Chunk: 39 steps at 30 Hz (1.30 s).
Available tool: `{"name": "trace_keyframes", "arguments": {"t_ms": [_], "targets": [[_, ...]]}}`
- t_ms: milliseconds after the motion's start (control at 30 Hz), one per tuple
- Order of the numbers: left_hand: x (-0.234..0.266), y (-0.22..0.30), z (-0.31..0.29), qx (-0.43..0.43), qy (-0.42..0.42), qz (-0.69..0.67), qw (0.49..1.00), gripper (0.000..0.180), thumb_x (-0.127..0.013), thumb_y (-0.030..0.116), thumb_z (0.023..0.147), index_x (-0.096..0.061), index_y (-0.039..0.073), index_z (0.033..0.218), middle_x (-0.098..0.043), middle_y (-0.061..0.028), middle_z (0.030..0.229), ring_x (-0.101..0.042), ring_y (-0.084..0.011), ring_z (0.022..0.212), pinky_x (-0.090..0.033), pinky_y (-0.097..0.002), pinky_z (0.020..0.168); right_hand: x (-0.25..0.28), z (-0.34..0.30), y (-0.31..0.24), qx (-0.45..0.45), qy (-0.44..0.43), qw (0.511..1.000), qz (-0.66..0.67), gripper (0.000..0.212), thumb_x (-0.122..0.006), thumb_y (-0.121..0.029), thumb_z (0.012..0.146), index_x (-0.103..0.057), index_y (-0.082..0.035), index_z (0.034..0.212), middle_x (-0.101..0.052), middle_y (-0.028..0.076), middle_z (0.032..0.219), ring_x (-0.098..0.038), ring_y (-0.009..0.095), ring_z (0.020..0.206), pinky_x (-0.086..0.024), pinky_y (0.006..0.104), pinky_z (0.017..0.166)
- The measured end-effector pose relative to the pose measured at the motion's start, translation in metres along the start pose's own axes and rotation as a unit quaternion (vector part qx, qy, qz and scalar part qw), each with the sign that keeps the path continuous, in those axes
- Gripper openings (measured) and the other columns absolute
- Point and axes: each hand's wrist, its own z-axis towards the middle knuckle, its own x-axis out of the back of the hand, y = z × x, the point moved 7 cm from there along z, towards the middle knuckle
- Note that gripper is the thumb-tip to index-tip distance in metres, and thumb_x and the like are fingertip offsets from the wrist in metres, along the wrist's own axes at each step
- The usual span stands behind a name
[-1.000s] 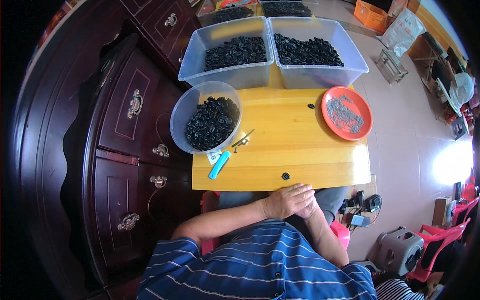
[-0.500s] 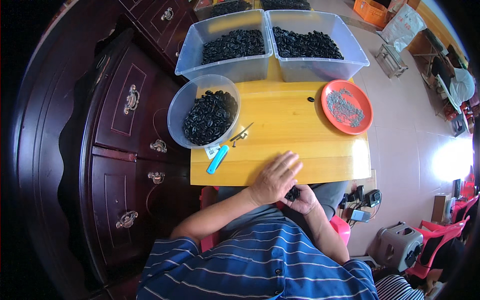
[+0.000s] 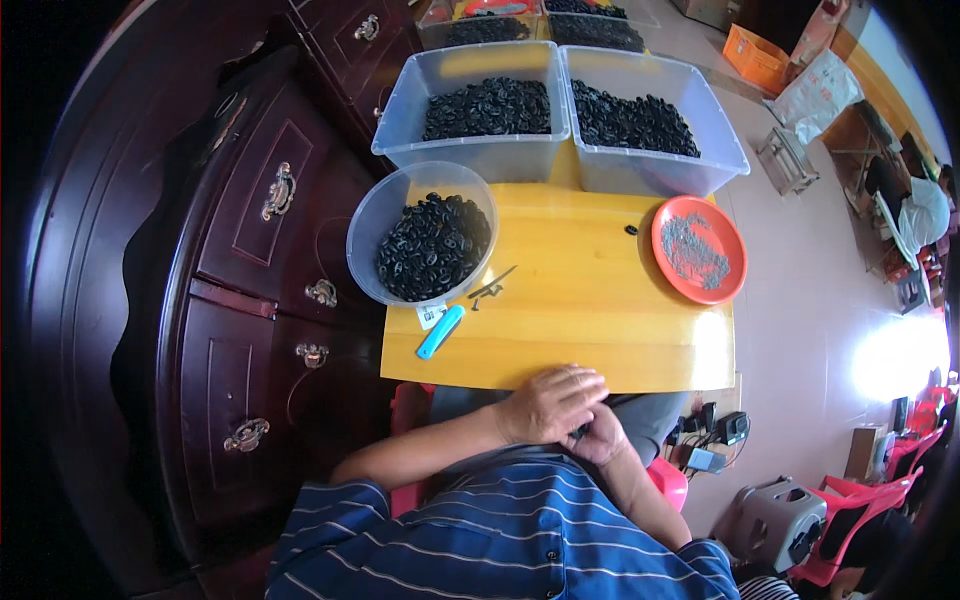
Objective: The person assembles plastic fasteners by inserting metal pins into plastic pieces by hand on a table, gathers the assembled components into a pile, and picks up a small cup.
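Close to my lap, just in front of the table edge, my two hands meet. My left hand [image 3: 553,405] lies over the top of the other, its fingers stretched out toward the right and nothing seen in its grasp. Beneath it, my right hand [image 3: 603,437] is curled around small black pieces [image 3: 580,431], mostly covered by the fingers. A round clear tub [image 3: 362,262] at the table's left holds a heap of black oval pieces [image 3: 432,247] with holes in them. To the right, a red plate [image 3: 735,240] carries many small silvery grey bits [image 3: 694,250].
Two clear bins [image 3: 470,158] [image 3: 650,180] of black pieces stand at the back of the yellow table [image 3: 590,320]. A blue-handled tool [image 3: 441,332], a thin dark metal tool [image 3: 492,283] and one black piece [image 3: 631,230] lie on it. Dark drawers [image 3: 240,360] flank the left side.
My left hand has come down and nearer my body, covering more of the right hand. The black pieces in the right hand show less. The view has shifted, so the table sits lower.
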Motion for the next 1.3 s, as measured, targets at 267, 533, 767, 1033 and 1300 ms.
{"name": "trace_keyframes", "arguments": {"t_ms": [267,533,767,1033,1300], "targets": [[0.058,-0.06,-0.023,0.161,0.118,0.024,0.98,0.021,-0.068,0.008,0.091,-0.069,0.002,0.11,-0.072,-0.0145,0.099,-0.07,-0.0335,0.09,-0.057,-0.0419,0.078,-0.072,-0.044,-0.018,0.005,-0.025,0.998,0.059,0.029,-0.057,-0.027,0.105,-0.065,0.001,0.105,-0.069,0.015,0.112,-0.068,0.028,0.108,-0.06,0.0422,0.094],[0.05,-0.067,-0.023,0.15,0.103,-0.01,0.983,0.013,-0.07,0.006,0.089,-0.071,0.0,0.101,-0.072,-0.0132,0.091,-0.07,-0.0327,0.084,-0.056,-0.0421,0.075,-0.327,0.044,-0.159,0.113,-0.238,0.965,0.008,0.042,-0.043,-0.03,0.11,-0.057,0.009,0.115,-0.064,0.024,0.119,-0.061,0.038,0.119,-0.054,0.052,0.106],[0.049,-0.067,-0.025,0.135,0.08,0.025,0.987,0.016,-0.071,0.007,0.088,-0.07,0.003,0.103,-0.071,-0.0112,0.092,-0.069,-0.0295,0.087,-0.055,-0.0401,0.076,-0.384,0.091,-0.271,0.449,0.01,0.793,-0.412,0.064,-0.052,-0.051,0.104,-0.05,0.002,0.139,-0.059,0.018,0.136,-0.054,0.03,0.126,-0.037,0.0433,0.112],[0.056,-0.069,-0.022,0.15,0.069,0.022,0.986,0.017,-0.072,0.01,0.089,-0.07,0.004,0.104,-0.07,-0.0088,0.09,-0.069,-0.0278,0.086,-0.055,-0.0386,0.075,-0.359,0.101,-0.387,0.455,0.098,0.518,-0.718,0.037,-0.064,-0.028,0.098,-0.07,0.001,0.119,-0.071,0.006,0.104,-0.062,0.015,0.098,-0.048,0.0302,0.091],[0.057,-0.073,-0.02,0.152,0.058,0.014,0.987,0.017,-0.071,0.009,0.089,-0.07,0.003,0.105,-0.071,-0.0086,0.091,-0.069,-0.0266,0.086,-0.055,-0.0381,0.076,-0.341,0.172,-0.433,0.229,0.128,0.298,-0.918,0.059,-0.061,-0.042,0.097,-0.058,-0.005,0.142,-0.066,0.022,0.133,-0.061,0.035,0.126,-0.044,0.0429,0.108]]}}
